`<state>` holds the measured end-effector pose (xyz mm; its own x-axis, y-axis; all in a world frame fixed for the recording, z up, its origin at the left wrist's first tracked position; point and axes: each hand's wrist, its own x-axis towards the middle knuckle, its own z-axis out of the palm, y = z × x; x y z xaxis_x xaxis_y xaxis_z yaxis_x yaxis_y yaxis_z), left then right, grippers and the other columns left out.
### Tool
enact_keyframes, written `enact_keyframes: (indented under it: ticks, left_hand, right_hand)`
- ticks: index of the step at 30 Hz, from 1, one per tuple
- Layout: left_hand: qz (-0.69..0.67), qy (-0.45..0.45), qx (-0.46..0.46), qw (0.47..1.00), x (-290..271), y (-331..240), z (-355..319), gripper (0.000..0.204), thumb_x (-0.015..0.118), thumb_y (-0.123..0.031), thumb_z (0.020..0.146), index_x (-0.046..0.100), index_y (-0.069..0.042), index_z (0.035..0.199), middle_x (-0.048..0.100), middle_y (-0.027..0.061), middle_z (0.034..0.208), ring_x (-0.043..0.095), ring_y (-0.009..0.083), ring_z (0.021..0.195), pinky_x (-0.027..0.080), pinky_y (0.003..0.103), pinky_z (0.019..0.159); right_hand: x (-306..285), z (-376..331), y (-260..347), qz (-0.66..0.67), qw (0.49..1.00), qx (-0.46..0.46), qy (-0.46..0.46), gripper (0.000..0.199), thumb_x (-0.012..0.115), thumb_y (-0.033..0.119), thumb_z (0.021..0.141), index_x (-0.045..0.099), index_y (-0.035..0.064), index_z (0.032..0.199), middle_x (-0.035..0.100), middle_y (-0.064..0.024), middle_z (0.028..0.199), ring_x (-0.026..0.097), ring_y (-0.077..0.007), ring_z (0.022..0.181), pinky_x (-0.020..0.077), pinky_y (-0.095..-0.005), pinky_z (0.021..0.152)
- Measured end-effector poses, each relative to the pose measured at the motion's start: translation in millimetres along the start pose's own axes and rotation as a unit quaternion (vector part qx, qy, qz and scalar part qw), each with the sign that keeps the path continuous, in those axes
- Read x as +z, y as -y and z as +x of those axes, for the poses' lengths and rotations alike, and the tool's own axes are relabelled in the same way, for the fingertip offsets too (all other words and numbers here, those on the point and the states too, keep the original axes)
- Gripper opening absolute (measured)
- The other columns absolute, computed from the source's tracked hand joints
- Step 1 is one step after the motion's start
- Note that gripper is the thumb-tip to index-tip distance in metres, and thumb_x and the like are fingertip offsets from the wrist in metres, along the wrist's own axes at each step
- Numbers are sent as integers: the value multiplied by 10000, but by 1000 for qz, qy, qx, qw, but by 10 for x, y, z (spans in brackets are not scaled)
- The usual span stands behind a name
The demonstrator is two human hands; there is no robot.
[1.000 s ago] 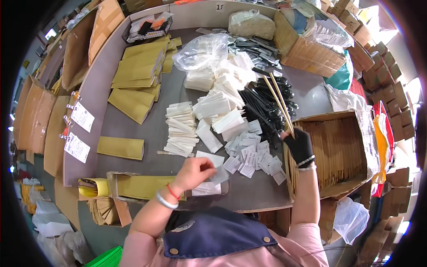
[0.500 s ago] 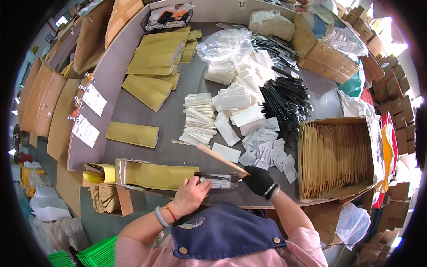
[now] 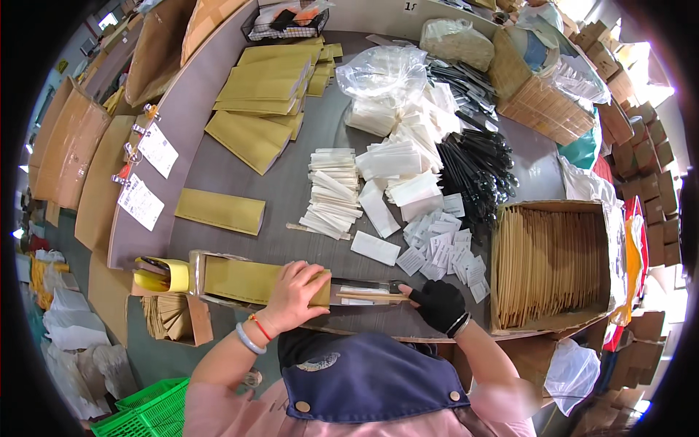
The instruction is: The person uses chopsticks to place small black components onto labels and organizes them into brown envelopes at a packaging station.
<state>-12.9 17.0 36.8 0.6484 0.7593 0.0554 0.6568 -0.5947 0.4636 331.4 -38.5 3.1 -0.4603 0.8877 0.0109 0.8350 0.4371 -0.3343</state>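
Observation:
My bare left hand (image 3: 295, 290) is closed over the right end of a yellow padded envelope (image 3: 237, 279), which lies in a long narrow box at the table's front edge. In its black fingerless glove, my right hand (image 3: 438, 306) pinches the right end of a thin wooden strip (image 3: 375, 296). The strip lies level, its left end close to the envelope's mouth. Beneath it is a clear-wrapped packet with a white label (image 3: 357, 290). Whether the strip or packet reaches inside the envelope is hidden by my left hand.
Yellow envelopes (image 3: 262, 80) lie at the back left. White paper packets (image 3: 331, 193), small printed slips (image 3: 437, 244) and black long-handled items (image 3: 477, 171) cover the middle. At right stands a carton (image 3: 499, 320) full of upright brown envelopes. A yellow holder (image 3: 178, 277) sits front left.
My right hand has lowered the wooden strip from a slant to level, over the packet. My left hand has shifted left and up, from the packet onto the envelope's end.

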Motion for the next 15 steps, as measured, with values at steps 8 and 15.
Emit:
enact_keyframes:
  ticks: [8,15]
  left_hand:
    - [-31,-12,24,999,231,-304,204,690,835,-278,621,584,-33,1215,552,81,1192,491,307,1085,392,431,975]
    - [-12,10,32,999,325,-341,343,719,830,-247,633,553,-49,1267,549,82,1162,501,280,1064,403,423,955]
  right_hand:
    - [280,334,430,187,976,-12,-115,287,714,179,796,664,140,1076,656,-117,849,644,-302,752,524,-395,647]
    - [410,431,770,383,909,133,-96,343,754,81,764,609,49,1073,650,-139,921,659,-241,768,521,-339,687]
